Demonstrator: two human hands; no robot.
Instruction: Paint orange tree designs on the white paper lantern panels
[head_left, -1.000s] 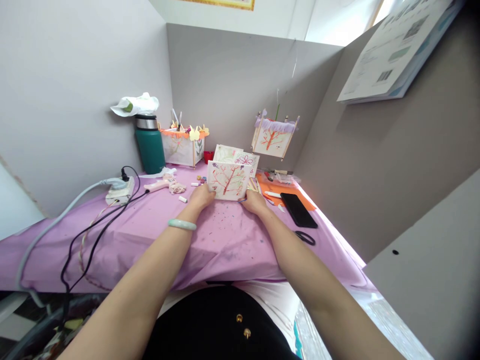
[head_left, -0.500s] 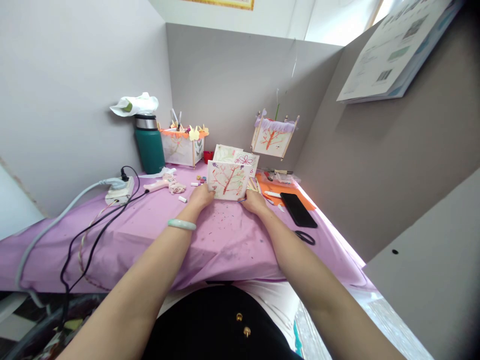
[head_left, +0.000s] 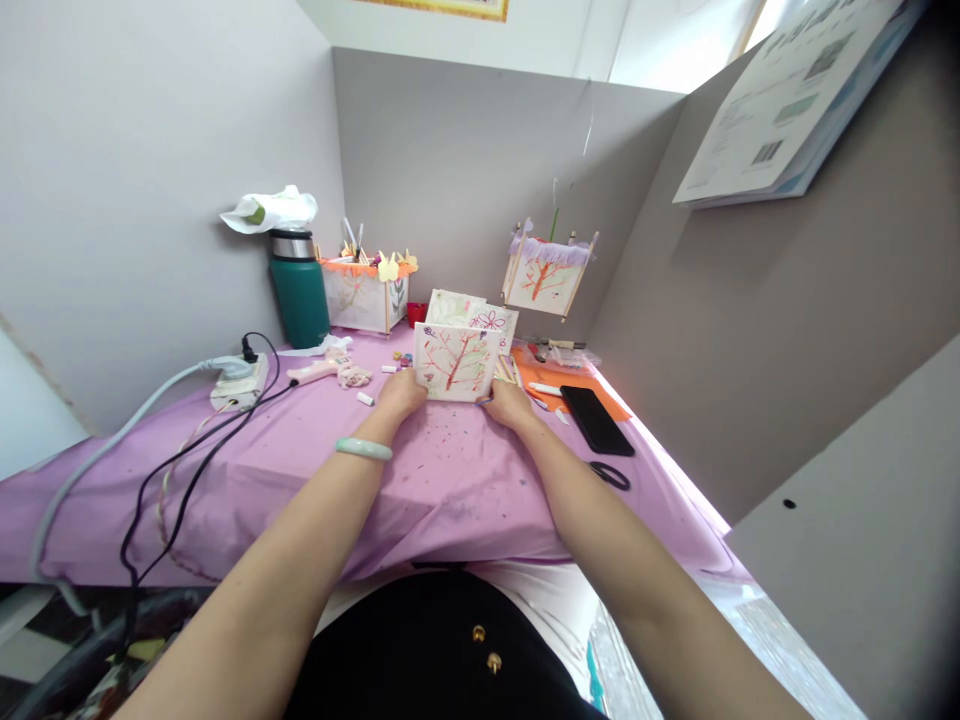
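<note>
A white panel painted with a red-branched tree (head_left: 454,362) stands nearly upright on the purple cloth (head_left: 457,500). My left hand (head_left: 403,395) grips its lower left edge. At the lower right edge, my right hand (head_left: 508,402) holds the same panel; some fingertips are hidden behind it. Right behind lean more painted panels, one with a purple flower (head_left: 491,320) and one with pale green marks (head_left: 454,304). White caps or sticks (head_left: 365,398) lie to the left of my left hand.
At the back left stand a green bottle (head_left: 300,295) and a decorated box (head_left: 364,300). A painted lantern (head_left: 546,275) hangs at the back right. Right of my hands lie a black phone (head_left: 597,420) and scissors (head_left: 611,475). Cables run from a power strip (head_left: 238,385) at left.
</note>
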